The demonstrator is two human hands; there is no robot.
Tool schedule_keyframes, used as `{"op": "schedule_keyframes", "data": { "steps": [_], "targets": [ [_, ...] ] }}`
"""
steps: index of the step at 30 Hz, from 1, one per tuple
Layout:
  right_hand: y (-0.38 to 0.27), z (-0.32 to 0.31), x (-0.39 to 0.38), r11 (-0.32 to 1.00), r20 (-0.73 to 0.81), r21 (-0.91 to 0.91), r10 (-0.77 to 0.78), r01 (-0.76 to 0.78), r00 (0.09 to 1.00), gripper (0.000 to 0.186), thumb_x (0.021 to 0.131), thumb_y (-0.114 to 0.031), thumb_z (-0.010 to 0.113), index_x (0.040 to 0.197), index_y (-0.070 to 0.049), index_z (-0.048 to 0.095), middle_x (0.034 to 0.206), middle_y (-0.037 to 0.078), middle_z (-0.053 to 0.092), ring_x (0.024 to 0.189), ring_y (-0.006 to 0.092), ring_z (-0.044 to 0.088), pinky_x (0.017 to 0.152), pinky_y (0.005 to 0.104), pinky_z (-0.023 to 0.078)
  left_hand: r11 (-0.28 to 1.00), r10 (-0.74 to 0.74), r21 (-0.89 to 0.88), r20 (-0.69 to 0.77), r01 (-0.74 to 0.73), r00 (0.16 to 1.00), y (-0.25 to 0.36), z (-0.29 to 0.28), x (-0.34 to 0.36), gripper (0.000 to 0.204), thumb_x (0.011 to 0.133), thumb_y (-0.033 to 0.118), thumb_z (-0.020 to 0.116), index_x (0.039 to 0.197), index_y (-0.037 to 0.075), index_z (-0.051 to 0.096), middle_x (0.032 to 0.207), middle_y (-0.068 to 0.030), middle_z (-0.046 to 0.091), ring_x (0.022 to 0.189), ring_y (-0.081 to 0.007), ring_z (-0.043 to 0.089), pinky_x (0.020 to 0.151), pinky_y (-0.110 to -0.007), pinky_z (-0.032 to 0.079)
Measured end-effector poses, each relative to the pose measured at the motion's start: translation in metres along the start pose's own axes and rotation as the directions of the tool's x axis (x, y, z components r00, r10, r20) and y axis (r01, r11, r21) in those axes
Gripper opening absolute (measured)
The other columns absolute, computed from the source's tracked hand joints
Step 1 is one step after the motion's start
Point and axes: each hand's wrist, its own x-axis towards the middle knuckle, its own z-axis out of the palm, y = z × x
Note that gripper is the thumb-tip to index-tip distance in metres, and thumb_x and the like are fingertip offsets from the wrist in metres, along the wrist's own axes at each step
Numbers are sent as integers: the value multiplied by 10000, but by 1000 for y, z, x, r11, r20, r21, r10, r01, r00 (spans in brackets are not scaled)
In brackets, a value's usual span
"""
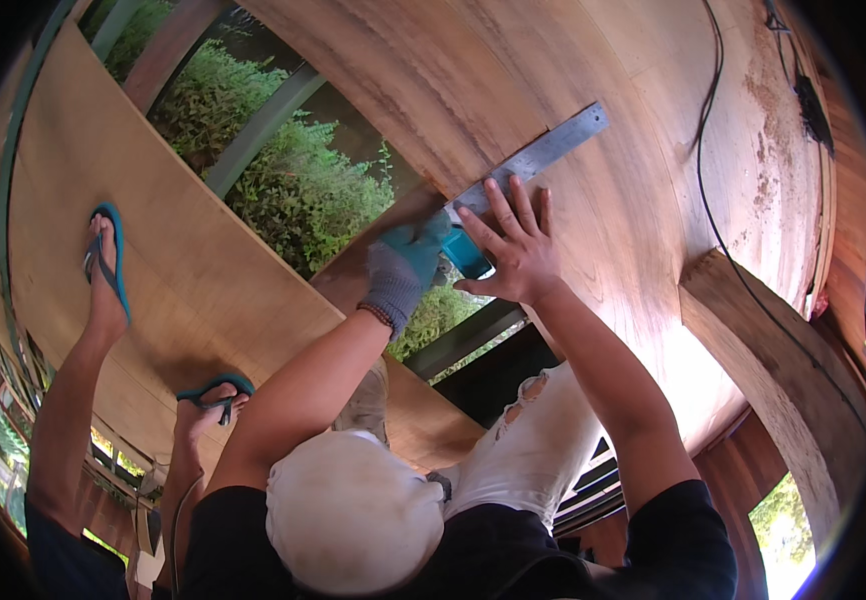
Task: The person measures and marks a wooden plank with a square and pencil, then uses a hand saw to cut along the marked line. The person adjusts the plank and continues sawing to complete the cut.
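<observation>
My right hand [521, 245] is bare, its fingers spread flat over the board's edge and across the near end of a flat metal ruler [558, 145]. The ruler lies slantwise on the wide wooden board [593, 60]. My left hand [405, 265], in a grey knit glove with a teal coating, is closed at the ruler's near end. What it grips is hidden by the fingers. Between my two hands shows a teal, box-like thing [467, 252], partly covered; its kind cannot be made out.
Another person's feet in teal flip-flops [111, 262] stand on a second wooden board [168, 190] at the left. Green beams [263, 130] cross a gap above plants [303, 185]. A black cable [703, 150] runs down the right, over a thick curved timber [753, 320].
</observation>
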Motion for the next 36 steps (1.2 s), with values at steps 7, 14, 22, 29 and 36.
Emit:
{"op": "schedule_keyframes", "data": {
  "steps": [7,14,22,29,36],
  "targets": [
    [-2,3,1,1000,-46,14,1,-1,999,1043,521,-636,831,1477,-371,507,1653,94,273,1537,366,185,1219,619,59,978,6,206,-57,6,998,11,-2,-6,567,919,533,679,913,-33,713,694,-111,686,571,-188,669,521,-330,542],
    [-2,2,0,1000,-54,18,12,-11,998,1009,532,-605,830,1464,-373,523,1641,99,300,1531,362,207,1218,621,66,994,52,93,-21,-50,998,20,1,-18,484,921,493,705,914,9,702,646,-45,661,509,-119,618,463,-273,491],
    [-3,1,1,999,-41,39,27,-25,999,964,556,-595,830,1447,-407,513,1636,75,308,1524,353,227,1200,667,103,991,29,127,54,-36,998,23,-2,-18,384,930,365,727,864,-1,633,672,-57,646,524,-110,608,455,-267,487],
    [-5,2,3,997,-50,53,50,-47,998,984,542,-592,836,1452,-413,506,1643,74,289,1530,344,209,1209,651,83,998,56,29,36,-57,998,14,-2,-16,388,903,387,749,861,15,646,674,-60,655,530,-129,628,452,-277,496],
    [-5,3,4,997,-55,38,62,-60,997,1060,530,-599,839,1487,-315,483,1643,74,287,1535,334,195,1220,625,71,921,99,371,70,-119,993,19,-11,-9,549,910,521,679,848,-24,688,637,-108,682,532,-166,672,494,-306,530]
  ]
}}
